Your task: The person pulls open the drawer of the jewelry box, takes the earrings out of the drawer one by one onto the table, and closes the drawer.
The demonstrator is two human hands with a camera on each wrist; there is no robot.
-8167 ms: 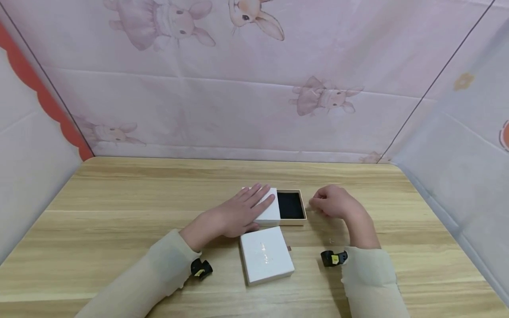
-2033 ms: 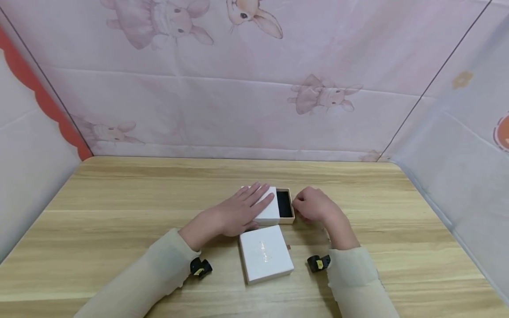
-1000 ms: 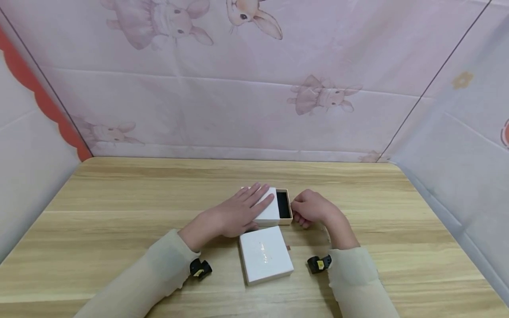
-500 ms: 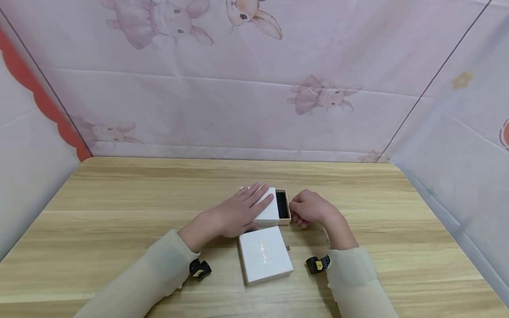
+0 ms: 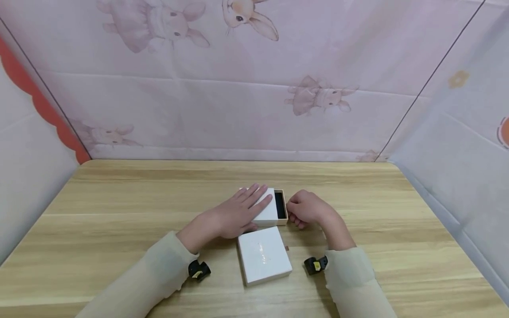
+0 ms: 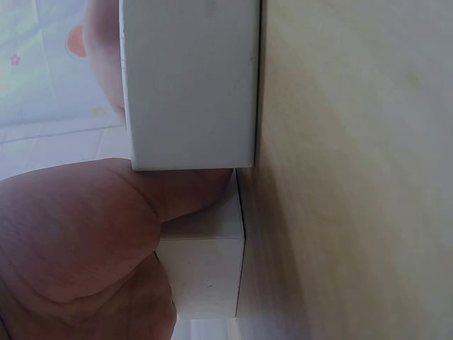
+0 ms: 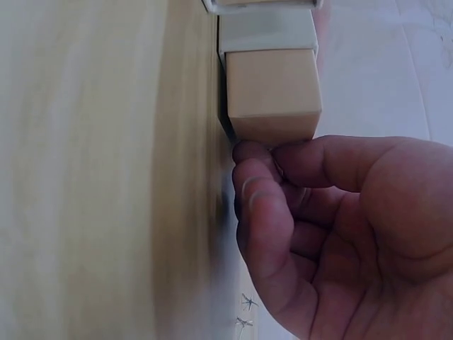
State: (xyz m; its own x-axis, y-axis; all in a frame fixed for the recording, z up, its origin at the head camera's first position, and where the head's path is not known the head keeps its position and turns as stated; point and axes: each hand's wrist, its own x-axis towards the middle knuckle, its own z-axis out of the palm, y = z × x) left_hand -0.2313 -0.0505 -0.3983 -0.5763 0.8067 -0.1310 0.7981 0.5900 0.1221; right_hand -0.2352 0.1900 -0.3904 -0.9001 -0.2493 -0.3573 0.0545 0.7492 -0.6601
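Two white sliding drawer boxes lie on the table. My left hand (image 5: 238, 213) rests with spread fingers on the far box's white sleeve (image 5: 267, 209); in the left wrist view its thumb (image 6: 191, 191) lies between the two boxes. From the sleeve's right end a tan drawer (image 7: 272, 83) with a black lining (image 5: 280, 206) sticks out a little. At the drawer's outer end is my right hand (image 5: 306, 207), thumb and fingertip pinched together against it; whether a pull tab lies between them is hidden. The nearer white box (image 5: 264, 256) bears gold lettering, is closed and stands slightly turned.
A small brown tab (image 5: 287, 248) pokes out of the nearer box's right side. Two tiny shiny star-like pieces (image 7: 248, 302) show below the right hand in the right wrist view. Printed cloth walls (image 5: 222, 115) enclose the wooden table (image 5: 139, 194).
The drawer has slid left into its sleeve, from about half out to a narrow strip. My right hand has moved left along with it; the left hand has stayed on the sleeve.
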